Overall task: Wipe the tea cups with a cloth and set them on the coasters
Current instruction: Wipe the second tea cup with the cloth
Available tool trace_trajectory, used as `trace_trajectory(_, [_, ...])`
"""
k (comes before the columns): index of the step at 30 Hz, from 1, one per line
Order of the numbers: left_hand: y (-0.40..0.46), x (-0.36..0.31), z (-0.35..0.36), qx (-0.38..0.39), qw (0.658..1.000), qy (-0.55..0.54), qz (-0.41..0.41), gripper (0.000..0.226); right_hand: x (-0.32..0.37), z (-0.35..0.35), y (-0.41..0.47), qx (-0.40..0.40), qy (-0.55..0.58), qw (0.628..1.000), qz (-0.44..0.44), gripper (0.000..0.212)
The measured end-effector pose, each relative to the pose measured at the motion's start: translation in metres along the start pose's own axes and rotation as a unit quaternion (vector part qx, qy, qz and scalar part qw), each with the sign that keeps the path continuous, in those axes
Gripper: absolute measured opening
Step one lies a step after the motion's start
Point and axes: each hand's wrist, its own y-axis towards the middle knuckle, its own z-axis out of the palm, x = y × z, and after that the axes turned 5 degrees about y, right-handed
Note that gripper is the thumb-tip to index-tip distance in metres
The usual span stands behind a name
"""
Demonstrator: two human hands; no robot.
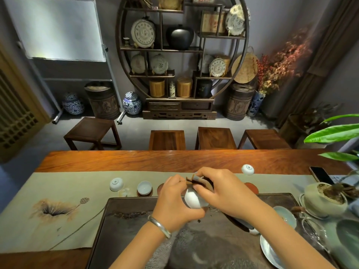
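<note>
My left hand grips a white tea cup above the dark tea tray. My right hand pinches a brown cloth against the cup's rim. One cup stands upright on a coaster at the left. Beside it lies an upside-down cup on the runner. Another upside-down cup sits at the right, beyond a red coaster with nothing on it. A further coaster peeks out behind my left hand.
A grey-green runner covers the wooden table. At the right stand a potted plant, a phone, a lidded bowl, glassware and a plate. A grey towel lies on the tray near me. Stools stand beyond the table.
</note>
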Motion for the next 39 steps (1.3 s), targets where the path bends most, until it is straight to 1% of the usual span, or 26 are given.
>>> trace_trajectory(3, [0.0,0.002,0.002,-0.008,1.0,-0.005,0.005,0.035,-0.001,0.004,0.004,-0.008,-0.018,1.0,0.002,0.017])
trace_trajectory(13, [-0.006,0.005,-0.002,0.004,0.999,-0.032,0.007,0.046,-0.013,0.004,0.001,-0.02,0.015,0.998,0.052,0.018])
trace_trajectory(17, [-0.01,0.006,-0.002,0.002,0.997,-0.072,-0.021,0.051,-0.02,0.005,-0.005,-0.022,0.021,0.997,0.077,0.016])
trace_trajectory(20, [-0.009,0.007,-0.004,-0.023,0.993,-0.103,-0.055,0.049,-0.025,0.008,-0.013,-0.029,0.012,0.995,0.093,0.027])
trace_trajectory(22, [-0.007,0.008,-0.005,-0.028,0.992,-0.103,-0.064,0.049,-0.027,0.011,-0.021,-0.022,0.014,0.995,0.1,0.021])
trace_trajectory(23, [-0.007,0.009,-0.006,-0.032,0.992,-0.102,-0.069,0.049,-0.027,0.014,-0.025,-0.013,0.016,0.995,0.099,0.017])
trace_trajectory(25, [-0.006,0.011,-0.007,-0.039,0.991,-0.101,-0.074,0.049,-0.025,0.019,-0.032,0.007,0.022,0.996,0.086,0.018])
trace_trajectory(27, [-0.005,0.013,-0.007,-0.038,0.992,-0.095,-0.068,0.05,-0.024,0.02,-0.036,0.005,0.03,0.997,0.073,0.018])
trace_trajectory(29, [-0.005,0.014,-0.006,-0.029,0.994,-0.083,-0.061,0.048,-0.022,0.015,-0.034,-0.034,0.036,0.996,0.07,0.012])
trace_trajectory(31, [-0.006,0.014,-0.004,-0.008,0.996,-0.068,-0.055,0.047,-0.017,0.006,-0.028,-0.076,0.034,0.994,0.068,0.013])
trace_trajectory(33, [-0.007,0.013,0.0,0.016,0.998,-0.051,-0.042,0.048,-0.009,0.001,-0.021,-0.091,0.032,0.994,0.05,0.013])
trace_trajectory(35, [-0.007,0.009,0.003,0.021,0.998,-0.045,-0.028,0.044,0.0,0.002,-0.013,-0.072,0.026,0.996,0.036,0.003])
trace_trajectory(37, [-0.006,0.006,0.005,0.018,0.999,-0.042,-0.026,0.035,0.007,0.01,-0.008,-0.037,-0.004,0.999,0.031,0.014])
trace_trajectory(39, [-0.007,0.006,0.005,0.016,0.999,-0.038,-0.031,0.033,0.01,0.018,-0.008,-0.014,-0.049,0.998,0.02,0.02])
